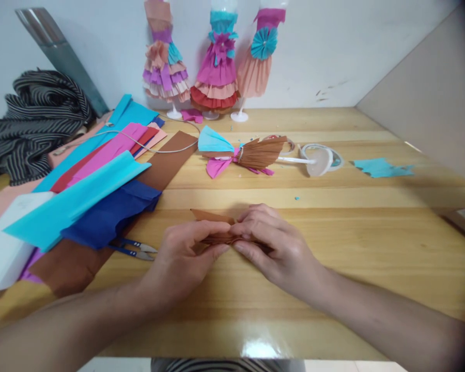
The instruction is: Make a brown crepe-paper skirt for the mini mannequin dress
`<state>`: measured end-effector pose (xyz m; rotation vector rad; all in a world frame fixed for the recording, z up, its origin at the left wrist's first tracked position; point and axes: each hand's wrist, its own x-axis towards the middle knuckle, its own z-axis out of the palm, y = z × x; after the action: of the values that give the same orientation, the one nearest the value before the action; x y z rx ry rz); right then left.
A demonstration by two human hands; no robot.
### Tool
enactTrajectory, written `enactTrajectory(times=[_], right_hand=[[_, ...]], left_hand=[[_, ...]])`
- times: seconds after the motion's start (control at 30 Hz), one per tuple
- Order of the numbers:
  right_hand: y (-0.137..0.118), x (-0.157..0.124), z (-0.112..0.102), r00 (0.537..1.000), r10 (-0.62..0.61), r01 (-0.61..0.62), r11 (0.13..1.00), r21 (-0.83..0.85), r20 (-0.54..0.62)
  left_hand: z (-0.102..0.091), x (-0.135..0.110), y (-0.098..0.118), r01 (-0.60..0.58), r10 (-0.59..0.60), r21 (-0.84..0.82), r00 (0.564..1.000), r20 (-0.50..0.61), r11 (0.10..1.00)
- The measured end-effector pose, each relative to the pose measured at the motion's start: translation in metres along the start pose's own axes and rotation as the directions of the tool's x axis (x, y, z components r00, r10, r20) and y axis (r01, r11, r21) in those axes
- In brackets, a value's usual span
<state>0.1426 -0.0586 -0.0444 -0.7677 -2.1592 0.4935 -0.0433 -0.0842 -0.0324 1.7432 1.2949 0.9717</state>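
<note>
Between my two hands is a strip of brown crepe paper (213, 215), gathered into narrow folds just above the table. My left hand (191, 253) pinches its left part between thumb and fingers. On the right part, my right hand (277, 240) is closed too, its thumb and fingertips meeting the left ones. One flat, pointed end of the paper sticks up behind the left fingers; much of the rest is hidden. Beyond the hands lies a small paper dress (261, 153) in brown, pink and light blue on a white stand (320, 160). Thread snips (139, 250) rest beside my left wrist.
Coloured crepe paper sheets (77, 201) are piled at left, over a white box (13, 258). Three paper dresses on stands (217, 67) line the wall. Clear tape rolls (337, 155) and a light blue scrap (383, 167) lie at right. A thin cable (139, 144) crosses the pile.
</note>
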Motion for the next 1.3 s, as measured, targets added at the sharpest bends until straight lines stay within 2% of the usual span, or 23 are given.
enactTrajectory(times=[0.23, 0.47, 0.6, 0.83, 1.03, 1.17, 1.3], right_hand=[[-0.0007, 0.0004, -0.0001, 0.999, -0.006, 0.008, 0.998, -0.068, 0.038], [0.0003, -0.0017, -0.0022, 0.999, -0.038, 0.035, 0.972, -0.234, -0.008], [-0.0001, -0.0015, -0.0037, 0.999, -0.053, 0.048, 0.963, -0.265, -0.012], [-0.0005, -0.0024, -0.0058, 0.993, -0.116, 0.107, 0.946, -0.306, -0.010], [0.0004, -0.0045, -0.0046, 0.994, -0.113, 0.107, 0.942, -0.319, 0.001], [0.0003, -0.0044, -0.0035, 0.993, -0.120, 0.116, 0.937, -0.328, 0.008], [-0.0003, -0.0040, -0.0036, 0.992, -0.122, 0.128, 0.932, -0.340, 0.040]], left_hand=[[-0.0002, -0.0015, -0.0025, -0.054, 0.054, 0.035, 0.999, -0.001, 0.998], [-0.0011, 0.0012, -0.0015, -0.028, 0.029, 0.071, 0.999, -0.016, 0.997], [-0.0019, 0.0022, -0.0010, -0.013, 0.015, 0.080, 1.000, -0.024, 0.997], [-0.0027, 0.0017, -0.0002, 0.074, -0.073, -0.050, 0.997, 0.035, 0.996], [-0.0035, 0.0048, -0.0017, 0.141, -0.143, -0.132, 0.990, -0.004, 0.981], [-0.0039, 0.0063, -0.0036, 0.130, -0.133, -0.178, 0.991, -0.003, 0.975], [-0.0046, 0.0046, -0.0020, 0.117, -0.108, -0.215, 0.993, 0.050, 0.970]])
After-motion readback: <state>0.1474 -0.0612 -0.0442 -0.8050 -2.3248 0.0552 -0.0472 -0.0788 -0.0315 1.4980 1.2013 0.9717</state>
